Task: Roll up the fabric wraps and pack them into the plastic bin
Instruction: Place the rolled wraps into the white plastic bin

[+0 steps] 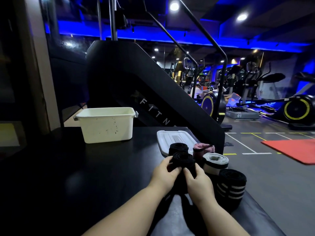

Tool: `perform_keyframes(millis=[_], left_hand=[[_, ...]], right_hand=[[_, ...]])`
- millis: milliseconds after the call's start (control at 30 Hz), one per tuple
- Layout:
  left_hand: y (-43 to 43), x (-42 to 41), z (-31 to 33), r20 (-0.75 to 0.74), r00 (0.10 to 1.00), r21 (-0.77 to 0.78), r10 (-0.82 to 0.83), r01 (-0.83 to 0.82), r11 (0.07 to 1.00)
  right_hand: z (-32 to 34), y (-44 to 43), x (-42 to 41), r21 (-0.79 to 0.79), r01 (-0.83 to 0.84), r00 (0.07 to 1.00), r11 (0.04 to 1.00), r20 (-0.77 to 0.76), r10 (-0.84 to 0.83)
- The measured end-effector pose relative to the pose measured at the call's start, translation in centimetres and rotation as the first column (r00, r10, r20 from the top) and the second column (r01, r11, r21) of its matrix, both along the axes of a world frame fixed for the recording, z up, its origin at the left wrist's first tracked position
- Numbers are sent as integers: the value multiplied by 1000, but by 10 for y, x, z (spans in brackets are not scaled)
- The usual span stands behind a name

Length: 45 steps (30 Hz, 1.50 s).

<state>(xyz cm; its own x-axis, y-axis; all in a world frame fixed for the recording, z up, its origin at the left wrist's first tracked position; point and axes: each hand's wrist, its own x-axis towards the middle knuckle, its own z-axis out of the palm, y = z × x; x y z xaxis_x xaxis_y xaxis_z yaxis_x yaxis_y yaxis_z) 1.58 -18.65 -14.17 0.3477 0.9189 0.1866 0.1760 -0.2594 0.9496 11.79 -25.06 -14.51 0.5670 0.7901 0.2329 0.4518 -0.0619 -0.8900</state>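
On a black table (51,167) in a blue-lit gym, the left hand (163,172) and right hand (197,183) both pinch a black wrap (183,159) in curled fingers. A striped roll (231,184), a grey roll (215,161), a pink roll (202,149) and a second black roll (178,147) crowd just beside it, by a white lid (168,137). The open plastic bin (105,126) stands well apart, far left.

A gym, plainly: a big black machine (136,79) with sloping handrails carries the letters "FITN" (154,111) (the rest is hidden). Bikes with yellow-rimmed wheels (297,109) stand on the floor, ellipticals (250,79) behind them. A red mat (293,149) lies beside painted floor lines (242,143) under blue strip lighting (153,34).
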Motion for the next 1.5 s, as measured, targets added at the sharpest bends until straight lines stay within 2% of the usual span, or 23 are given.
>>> perform_keyframes(millis=[133, 267, 367, 733, 1067, 1267, 1500], left_hand=[[1, -7, 0, -34, 999, -14, 40, -41, 999], [5, -26, 6, -67, 993, 25, 93, -92, 995], [12, -45, 8, -71, 988, 32, 136, -134, 990], [56, -143, 13, -17, 948, 38, 318, -317, 948], [150, -191, 32, 41, 887, 15, 460, -460, 888], [201, -194, 65, 5, 876, 71, 482, -481, 874], [248, -192, 88, -78, 873, 144, 481, -468, 872]], right_hand=[[2, -19, -6, -45, 46, 998, 998, 39, -44], [2, -28, -20, 25, 88, 996, 996, 27, -89], [5, -17, -41, 59, 34, 998, 998, 47, -37], [21, 85, -126, -2, -142, 988, 990, 55, 142], [44, 197, -170, 63, -230, 973, 971, 1, 230], [66, 254, -177, 110, -285, 956, 952, 104, 274], [81, 298, -168, 67, -239, 894, 969, 405, 193]])
